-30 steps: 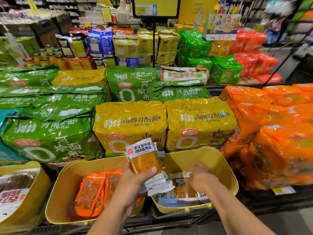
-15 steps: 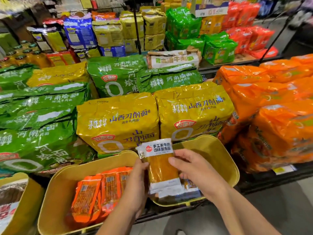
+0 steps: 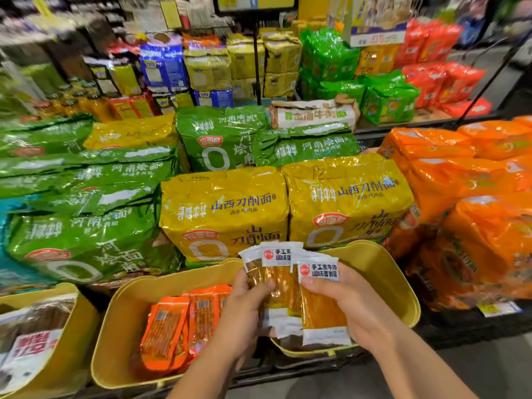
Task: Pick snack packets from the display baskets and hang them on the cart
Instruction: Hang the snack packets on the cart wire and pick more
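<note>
Both hands hold a fanned bunch of clear snack packets (image 3: 283, 286) with white headers and orange-brown filling, raised above the right yellow basket (image 3: 383, 272). My left hand (image 3: 244, 309) grips the left packets from below, thumb on their front. My right hand (image 3: 354, 309) pinches the rightmost packet (image 3: 319, 300), thumb across its front. The middle yellow basket (image 3: 129, 306) holds orange-wrapped snack packets (image 3: 178, 326). No cart is in view.
A third yellow basket (image 3: 83, 335) at the lower left holds brown packets. Big green (image 3: 86, 240), yellow (image 3: 224, 214) and orange noodle bags (image 3: 475, 226) are stacked behind the baskets. Shelves of more goods rise at the back. Dark floor lies at the lower right.
My right hand lifted out of the right basket and joined the left hand on the packets. The single packet became a fanned bunch held higher. The view shifted slightly.
</note>
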Tool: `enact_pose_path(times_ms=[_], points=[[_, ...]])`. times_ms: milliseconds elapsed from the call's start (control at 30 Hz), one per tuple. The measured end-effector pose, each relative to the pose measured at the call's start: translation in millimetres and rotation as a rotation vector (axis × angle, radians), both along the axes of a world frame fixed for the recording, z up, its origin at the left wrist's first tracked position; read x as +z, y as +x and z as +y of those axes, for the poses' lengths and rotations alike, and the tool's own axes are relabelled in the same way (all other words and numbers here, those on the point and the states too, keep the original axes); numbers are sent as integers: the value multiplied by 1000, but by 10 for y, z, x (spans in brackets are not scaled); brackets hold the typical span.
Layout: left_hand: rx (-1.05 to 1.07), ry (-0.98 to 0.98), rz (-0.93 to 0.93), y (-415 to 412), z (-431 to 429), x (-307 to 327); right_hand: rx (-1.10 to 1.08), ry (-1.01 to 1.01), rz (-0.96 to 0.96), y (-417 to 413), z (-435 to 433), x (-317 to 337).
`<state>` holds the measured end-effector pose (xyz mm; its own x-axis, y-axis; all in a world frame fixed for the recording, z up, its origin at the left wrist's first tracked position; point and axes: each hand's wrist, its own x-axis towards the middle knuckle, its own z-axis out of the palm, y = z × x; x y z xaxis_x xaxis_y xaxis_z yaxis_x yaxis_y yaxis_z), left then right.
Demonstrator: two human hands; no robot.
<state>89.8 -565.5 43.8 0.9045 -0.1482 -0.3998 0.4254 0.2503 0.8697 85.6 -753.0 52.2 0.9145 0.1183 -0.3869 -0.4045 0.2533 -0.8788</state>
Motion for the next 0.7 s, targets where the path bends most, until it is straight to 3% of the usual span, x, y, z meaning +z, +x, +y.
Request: enact_pose_path(times_ms=[167, 333, 433, 567, 700], points=[[74, 76, -109, 27, 89, -1, -43, -28, -18, 62, -8, 123], [222, 91, -144, 37, 319, -48, -79, -368, -23, 204, -359, 111], [264, 70, -164, 86, 469, -41, -11, -657, 37, 317, -391, -97], [251, 29, -180, 96, 509, 37, 256, -738, 255, 435, 52, -485], [226, 9, -182, 46, 532, 81, 414, -1147, 305, 554, 234, -704]])
